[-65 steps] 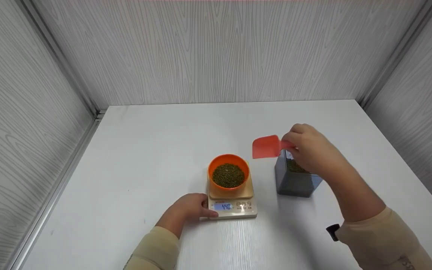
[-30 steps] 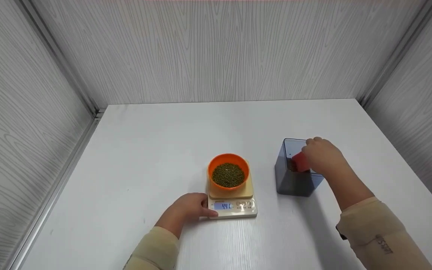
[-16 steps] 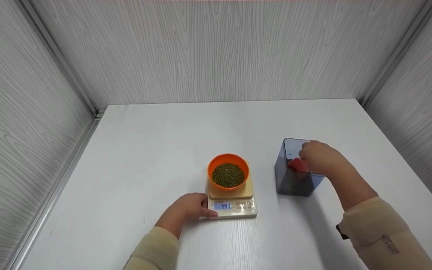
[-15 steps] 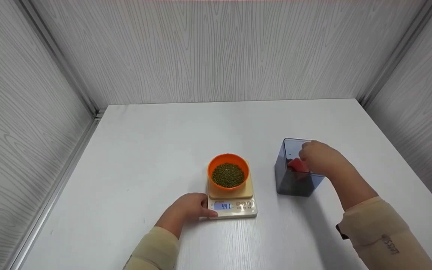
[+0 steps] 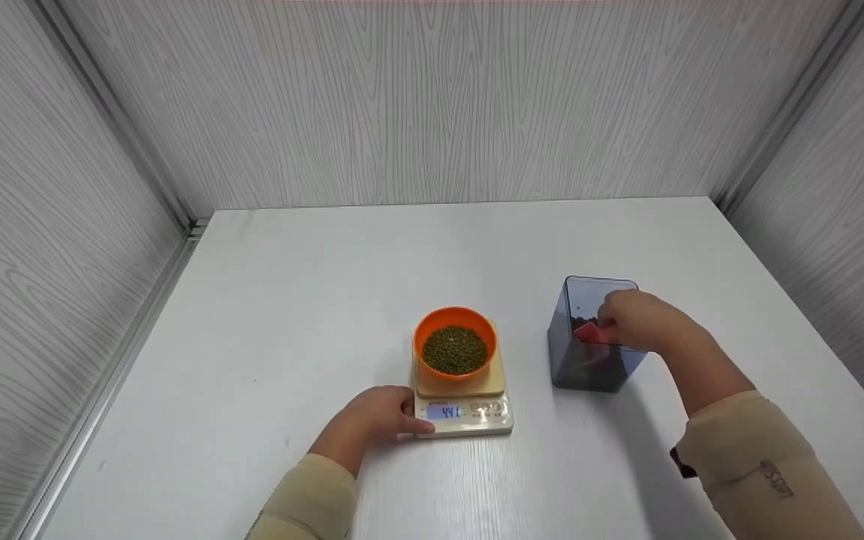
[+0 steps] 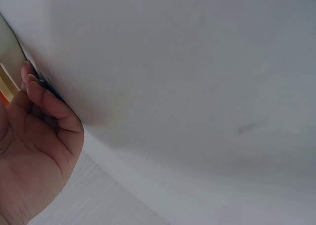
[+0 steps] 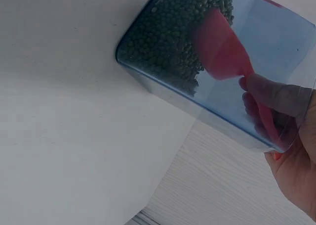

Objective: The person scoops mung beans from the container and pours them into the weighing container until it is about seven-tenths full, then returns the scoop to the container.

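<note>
My right hand reaches into a tall translucent blue-grey container and grips the handle of a red scoop. In the right wrist view the scoop's blade is partly sunk in green mung beans, and my thumb presses along its handle. To the left, a kitchen scale bears an orange bowl of the same beans; its lit display seems to read 441. My left hand holds the scale's left front corner, the thumb on the front part. In the left wrist view its curled fingers lie against the scale's edge.
Everything stands on a white table. Wood-grain panels rise at the back and on both sides. The container stands a short way right of the scale, with a gap between them.
My right hand has swung from above the container's near-left side down into it, taking the scoop into the beans. The display went from about 440 to 441. My left hand has stayed put.
</note>
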Demonstrator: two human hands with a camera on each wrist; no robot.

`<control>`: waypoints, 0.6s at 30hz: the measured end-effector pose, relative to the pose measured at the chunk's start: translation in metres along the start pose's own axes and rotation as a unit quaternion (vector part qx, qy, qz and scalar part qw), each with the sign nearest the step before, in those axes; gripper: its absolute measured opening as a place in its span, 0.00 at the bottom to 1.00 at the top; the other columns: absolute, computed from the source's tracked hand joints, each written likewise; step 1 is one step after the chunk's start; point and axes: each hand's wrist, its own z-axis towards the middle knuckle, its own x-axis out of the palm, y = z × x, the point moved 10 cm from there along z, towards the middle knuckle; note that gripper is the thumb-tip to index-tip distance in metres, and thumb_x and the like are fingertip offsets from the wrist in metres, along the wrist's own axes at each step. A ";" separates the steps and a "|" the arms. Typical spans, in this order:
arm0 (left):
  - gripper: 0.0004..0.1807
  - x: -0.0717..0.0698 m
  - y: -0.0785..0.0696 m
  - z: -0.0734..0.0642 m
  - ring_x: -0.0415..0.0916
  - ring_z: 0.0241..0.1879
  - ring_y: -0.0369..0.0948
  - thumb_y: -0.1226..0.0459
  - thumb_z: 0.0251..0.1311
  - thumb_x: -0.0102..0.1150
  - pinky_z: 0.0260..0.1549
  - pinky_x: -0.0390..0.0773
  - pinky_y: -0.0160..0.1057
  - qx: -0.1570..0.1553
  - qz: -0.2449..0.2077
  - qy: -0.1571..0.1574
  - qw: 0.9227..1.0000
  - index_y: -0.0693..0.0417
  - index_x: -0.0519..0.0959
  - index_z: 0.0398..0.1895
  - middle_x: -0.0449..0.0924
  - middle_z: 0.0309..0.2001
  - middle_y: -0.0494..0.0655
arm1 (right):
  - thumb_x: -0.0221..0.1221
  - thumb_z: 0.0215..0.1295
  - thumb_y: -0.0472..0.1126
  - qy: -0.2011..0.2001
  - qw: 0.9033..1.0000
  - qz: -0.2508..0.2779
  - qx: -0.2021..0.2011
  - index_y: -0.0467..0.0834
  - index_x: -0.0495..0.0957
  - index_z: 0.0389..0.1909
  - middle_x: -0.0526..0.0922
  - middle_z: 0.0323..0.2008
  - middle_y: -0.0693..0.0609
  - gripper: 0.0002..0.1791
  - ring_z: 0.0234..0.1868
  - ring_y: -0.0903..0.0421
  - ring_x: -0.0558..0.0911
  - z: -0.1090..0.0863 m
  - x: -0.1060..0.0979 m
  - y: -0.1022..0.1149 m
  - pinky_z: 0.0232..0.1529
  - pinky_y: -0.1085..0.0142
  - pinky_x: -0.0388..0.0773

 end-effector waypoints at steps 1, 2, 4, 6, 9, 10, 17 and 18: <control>0.24 0.000 0.000 0.000 0.63 0.25 0.39 0.43 0.42 0.66 0.25 0.61 0.38 0.000 -0.001 0.000 1.000 0.50 0.68 0.20 0.64 0.19 0.40 | 0.59 0.54 0.31 0.000 1.000 0.002 -0.002 0.41 0.79 0.21 0.71 0.20 0.53 0.05 0.23 0.57 0.68 0.000 0.001 0.000 0.27 0.64 0.68; 0.24 0.000 0.001 0.001 0.64 0.25 0.40 0.43 0.42 0.66 0.26 0.61 0.38 0.000 -0.002 0.000 1.000 0.50 0.68 0.20 0.64 0.20 0.40 | 0.59 0.54 0.32 0.001 1.000 0.005 -0.002 0.41 0.79 0.22 0.72 0.20 0.53 0.05 0.23 0.57 0.68 0.000 0.001 -0.001 0.27 0.64 0.69; 0.24 0.001 0.001 0.001 0.64 0.26 0.40 0.43 0.42 0.66 0.27 0.61 0.39 0.002 -0.003 0.000 1.000 0.50 0.68 0.21 0.65 0.20 0.40 | 0.59 0.54 0.32 0.001 1.000 0.012 -0.003 0.41 0.80 0.22 0.72 0.21 0.53 0.05 0.24 0.57 0.68 0.000 0.001 -0.002 0.29 0.63 0.69; 0.24 0.001 0.002 0.002 0.64 0.26 0.40 0.43 0.42 0.66 0.27 0.62 0.39 0.002 -0.004 0.000 1.000 0.50 0.68 0.21 0.65 0.20 0.41 | 0.60 0.55 0.33 -0.001 1.000 0.023 -0.004 0.41 0.80 0.23 0.72 0.21 0.53 0.04 0.25 0.57 0.69 -0.001 0.001 -0.003 0.29 0.64 0.69; 0.24 0.002 0.003 0.002 0.64 0.27 0.40 0.42 0.42 0.66 0.28 0.62 0.39 0.001 -0.004 0.000 1.000 0.50 0.68 0.21 0.65 0.21 0.41 | 0.61 0.54 0.33 -0.002 0.999 0.049 -0.002 0.42 0.80 0.22 0.72 0.21 0.54 0.04 0.25 0.57 0.68 -0.002 -0.001 -0.003 0.29 0.64 0.69; 0.24 0.002 0.003 0.002 0.64 0.27 0.40 0.42 0.42 0.66 0.28 0.62 0.39 0.000 -0.004 0.000 1.000 0.50 0.68 0.21 0.65 0.21 0.41 | 0.61 0.54 0.33 -0.002 0.998 0.057 0.000 0.42 0.80 0.22 0.72 0.21 0.54 0.04 0.25 0.57 0.68 -0.003 -0.002 -0.004 0.28 0.64 0.69; 0.24 0.001 0.002 0.001 0.64 0.26 0.40 0.42 0.42 0.66 0.27 0.61 0.39 0.006 -0.006 0.001 1.000 0.50 0.68 0.21 0.65 0.20 0.41 | 0.59 0.55 0.33 0.018 0.997 0.063 0.031 0.42 0.81 0.27 0.75 0.24 0.53 0.03 0.29 0.55 0.71 -0.006 -0.008 -0.006 0.32 0.62 0.71; 0.24 0.001 0.002 0.001 0.64 0.26 0.40 0.42 0.42 0.66 0.26 0.61 0.39 0.006 -0.006 0.001 1.000 0.50 0.68 0.21 0.64 0.20 0.41 | 0.59 0.56 0.33 0.022 0.997 0.066 0.036 0.42 0.82 0.28 0.76 0.24 0.53 0.03 0.30 0.55 0.72 -0.007 -0.009 -0.006 0.32 0.62 0.71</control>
